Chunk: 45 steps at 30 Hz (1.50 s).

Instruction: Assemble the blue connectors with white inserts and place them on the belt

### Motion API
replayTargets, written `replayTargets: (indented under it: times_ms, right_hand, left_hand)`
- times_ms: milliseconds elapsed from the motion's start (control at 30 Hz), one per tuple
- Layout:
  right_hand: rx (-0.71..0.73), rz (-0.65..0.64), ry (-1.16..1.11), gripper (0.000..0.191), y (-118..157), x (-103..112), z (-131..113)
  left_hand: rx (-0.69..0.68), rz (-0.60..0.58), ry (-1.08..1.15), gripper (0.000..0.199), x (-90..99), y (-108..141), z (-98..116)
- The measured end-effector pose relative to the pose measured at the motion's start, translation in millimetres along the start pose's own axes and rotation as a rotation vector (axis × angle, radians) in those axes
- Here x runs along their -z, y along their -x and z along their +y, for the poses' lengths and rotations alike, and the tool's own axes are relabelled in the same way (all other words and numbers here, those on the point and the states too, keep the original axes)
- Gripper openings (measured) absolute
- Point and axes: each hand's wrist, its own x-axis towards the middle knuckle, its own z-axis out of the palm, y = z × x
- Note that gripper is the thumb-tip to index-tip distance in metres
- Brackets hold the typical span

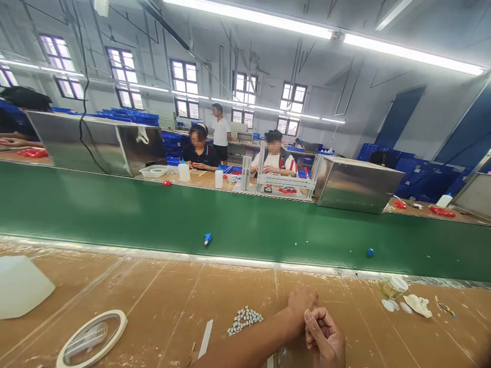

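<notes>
My left forearm reaches in from the bottom edge, and my left hand [302, 300] rests over the brown work surface [153, 286] with its back up and its fingers hidden. Just in front of its wrist is my right hand [326, 337], fingers curled and the thumb pressed toward the index finger. Whatever sits in that pinch, if anything, is too small to make out. To the left of my hands lies a loose pile of small grey-white pieces [245, 320]. A flat white strip [206, 337] lies further left, near the bottom edge.
A roll of tape [123, 322] and a translucent container [23, 286] are at left. A small tub [395, 287] and a crumpled cloth [418, 305] sit at right. Beyond runs a green conveyor belt [115, 204] carrying a blue nozzle cap [207, 238]. Co-workers sit across it.
</notes>
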Motion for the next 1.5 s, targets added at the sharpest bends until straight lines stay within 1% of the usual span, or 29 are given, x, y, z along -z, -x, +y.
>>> replayTargets:
  times_ms: [200, 367, 467, 533, 567, 633, 700, 767, 800, 833, 867, 900, 967, 1000, 1033, 1133, 1267, 1400, 1433, 1500]
  right_hand:
    - [-0.011, -0.012, 0.014, 0.043, 0, 0, -3]
    - [-0.038, -0.036, 0.037, 0.044, 1, 1, -14]
    - [-0.029, -0.012, 0.101, 0.045, 9, 8, -17]
    - [-0.013, -0.020, 0.174, 0.044, 17, 15, -12]
    - [-0.015, -0.058, 0.223, 0.043, 22, 18, -8]
    - [-0.043, -0.179, 0.337, 0.041, 31, 22, 4]
    - [-0.070, -0.337, 0.455, 0.034, 39, 22, 18]
    - [-0.033, -0.537, 0.575, 0.020, 45, 17, 32]
    - [0.018, -0.643, 0.635, 0.013, 48, 14, 39]
    - [0.085, -0.737, 0.690, 0.011, 51, 11, 45]
    - [0.162, -0.808, 0.739, 0.016, 54, 7, 51]
    - [0.240, -0.849, 0.778, 0.020, 57, 3, 57]
    - [0.390, -0.872, 0.826, 0.023, 62, -5, 68]
    - [0.454, -0.870, 0.844, 0.026, 64, -8, 73]
    - [0.509, -0.868, 0.862, 0.028, 65, -11, 78]
    - [0.604, -0.875, 0.891, 0.035, 67, -17, 86]
    - [0.648, -0.906, 0.886, 0.035, 65, -22, 87]
    - [0.634, -0.954, 0.882, 0.025, 64, -26, 71]
    - [0.616, -0.962, 0.868, 0.026, 63, -26, 65]
    - [0.591, -0.965, 0.841, 0.033, 62, -24, 54]
  left_hand:
    - [0.007, 0.072, 0.057, 0.033, -1.9, 0, -4]
    - [0.005, 0.118, 0.171, 0.036, -2.7, 2, -12]
    - [-0.004, 0.132, 0.313, 0.038, 5.6, 11, -28]
    - [-0.011, 0.125, 0.451, 0.032, 14.6, 20, -46]
    - [-0.017, 0.117, 0.537, 0.027, 19.1, 27, -58]
    - [-0.032, 0.092, 0.732, 0.022, 25.3, 46, -84]
    - [-0.048, 0.087, 0.939, 0.030, 24.9, 71, -110]
    - [-0.046, 0.106, 1.105, 0.035, 16.9, 96, -134]
    - [-0.040, 0.117, 1.177, 0.035, 10.6, 107, -144]
    - [-0.036, 0.125, 1.274, 0.035, 3.2, 117, -152]
    - [-0.036, 0.129, 1.411, 0.035, -4.5, 125, -158]
    - [-0.038, 0.123, 1.563, 0.036, -12.1, 131, -163]
    - [-0.043, 0.092, 1.856, 0.037, -24.6, 137, -169]
    - [-0.044, 0.071, 1.957, 0.037, -28.8, 139, -170]
    - [-0.044, 0.051, 2.007, 0.036, -31.5, 139, -170]
    - [-0.063, 0.016, 2.060, 0.035, -32.2, 139, -170]
    - [-0.106, -0.003, 2.051, 0.033, -29.3, 139, -173]
    - [-0.103, -0.013, 2.059, 0.034, -30.9, 139, -178]
    - [-0.094, -0.016, 2.065, 0.034, -31.4, 139, -179]
    - [-0.086, -0.018, 2.079, 0.031, -31.8, 139, -181]
